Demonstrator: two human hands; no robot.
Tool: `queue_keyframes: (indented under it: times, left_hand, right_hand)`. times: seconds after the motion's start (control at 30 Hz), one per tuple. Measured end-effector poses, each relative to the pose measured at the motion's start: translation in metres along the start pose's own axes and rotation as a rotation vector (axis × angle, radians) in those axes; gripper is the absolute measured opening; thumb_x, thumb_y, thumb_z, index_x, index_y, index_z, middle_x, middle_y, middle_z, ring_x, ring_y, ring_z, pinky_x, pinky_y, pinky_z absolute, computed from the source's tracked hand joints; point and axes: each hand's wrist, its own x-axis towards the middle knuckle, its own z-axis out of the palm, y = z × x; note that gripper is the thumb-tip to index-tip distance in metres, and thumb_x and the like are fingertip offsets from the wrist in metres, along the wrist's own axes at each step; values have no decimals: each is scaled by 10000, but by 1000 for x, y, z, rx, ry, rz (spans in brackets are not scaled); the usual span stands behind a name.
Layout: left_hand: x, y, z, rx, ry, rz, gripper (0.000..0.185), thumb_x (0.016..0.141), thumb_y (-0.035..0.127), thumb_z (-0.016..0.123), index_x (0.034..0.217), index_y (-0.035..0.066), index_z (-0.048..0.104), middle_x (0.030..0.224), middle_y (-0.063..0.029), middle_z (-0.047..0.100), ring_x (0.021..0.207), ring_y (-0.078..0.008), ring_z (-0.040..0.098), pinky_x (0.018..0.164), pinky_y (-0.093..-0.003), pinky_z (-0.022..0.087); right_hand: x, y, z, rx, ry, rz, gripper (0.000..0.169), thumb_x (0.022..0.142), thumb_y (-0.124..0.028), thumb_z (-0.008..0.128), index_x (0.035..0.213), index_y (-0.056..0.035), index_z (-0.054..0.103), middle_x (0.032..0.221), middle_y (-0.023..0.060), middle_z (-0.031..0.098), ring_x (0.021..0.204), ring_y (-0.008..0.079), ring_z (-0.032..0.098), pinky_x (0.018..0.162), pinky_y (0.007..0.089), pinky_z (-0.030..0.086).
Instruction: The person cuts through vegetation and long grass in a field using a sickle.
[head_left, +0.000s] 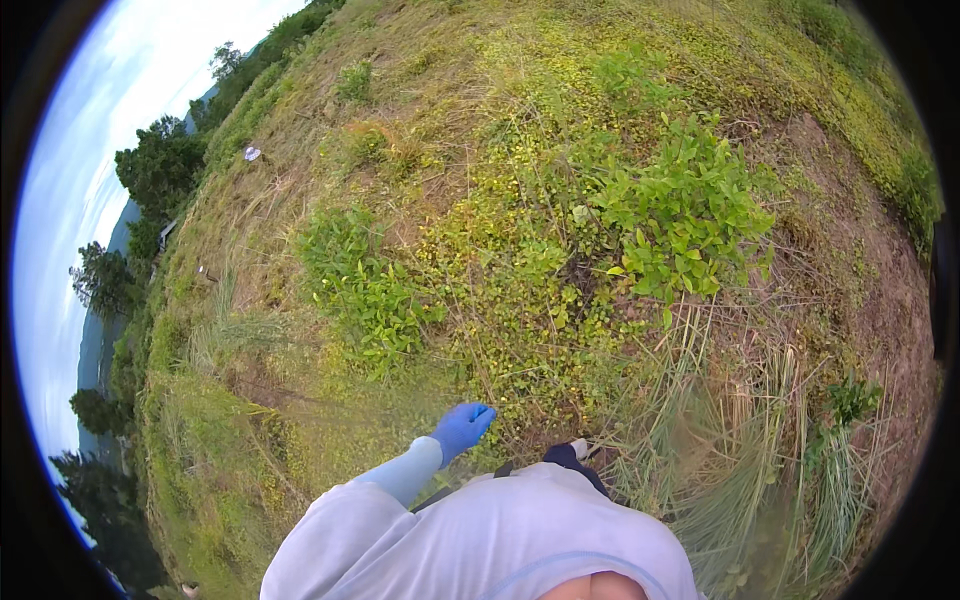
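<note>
My left hand (463, 431), in a blue glove, hangs in front of my body with its fingers curled in. I see nothing in it. A pale blue sleeve (409, 472) covers the forearm. Below and beyond the hand lie low yellow-green ground plants (517, 375). My right hand is out of view. One of my feet (580, 448) shows past my dark trouser leg (574, 461), at the edge of laid-over long grass (735, 450).
A leafy bush (682, 210) stands ahead on the right, and a smaller one (360, 285) ahead on the left. Bare soil (892, 307) runs along the right. Farther up the slope is a pale hat-like shape (252, 154). Trees (161, 157) line the left.
</note>
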Motion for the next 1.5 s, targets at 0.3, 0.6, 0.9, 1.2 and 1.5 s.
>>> queue_keyframes:
  times: [0.3, 0.6, 0.9, 1.2, 1.5]
  left_hand:
    - [-150, -202, 65, -321, 220, -186, 371, 933, 360, 550, 1062, 33, 668, 882, -96, 669, 821, -187, 611, 753, -340, 487]
    - [-212, -258, 102, -642, 329, -218, 333, 927, 321, 581, 1050, 21, 660, 846, -37, 655, 749, -123, 579, 677, -307, 471]
    - [-289, -267, 204, -638, 255, -572, 336, 936, 276, 599, 1156, 24, 629, 957, -44, 666, 766, -142, 606, 682, -295, 507]
    - [-328, -197, 293, -630, 161, -698, 346, 963, 265, 542, 1191, 20, 630, 1002, -58, 669, 841, -142, 619, 762, -302, 525]
    - [-302, -174, 294, -487, 151, -668, 362, 962, 286, 552, 1205, 28, 629, 958, -37, 668, 839, -123, 592, 782, -300, 497]
  right_hand:
    - [-59, 20, 24, -60, 89, -89, 676, 888, -284, 522, 1505, -157, 275, 924, 278, 630, 816, 436, 629, 740, 522, 482]
    - [-72, 95, 42, -19, 142, -344, 690, 881, -305, 518, 1509, -172, 265, 917, 278, 637, 816, 439, 637, 751, 525, 487]
    - [-24, -35, -37, -477, 116, -557, 573, 940, -242, 442, 1489, -232, 278, 966, 258, 626, 880, 421, 645, 790, 526, 492]
    - [128, -81, -12, -775, -25, -626, 593, 956, -158, 422, 1514, -249, 243, 1147, 242, 587, 998, 389, 643, 828, 477, 514]
    - [150, 90, -102, -916, 5, -286, 782, 912, -75, 492, 1547, -236, 65, 1143, 212, 618, 1032, 356, 647, 823, 456, 531]
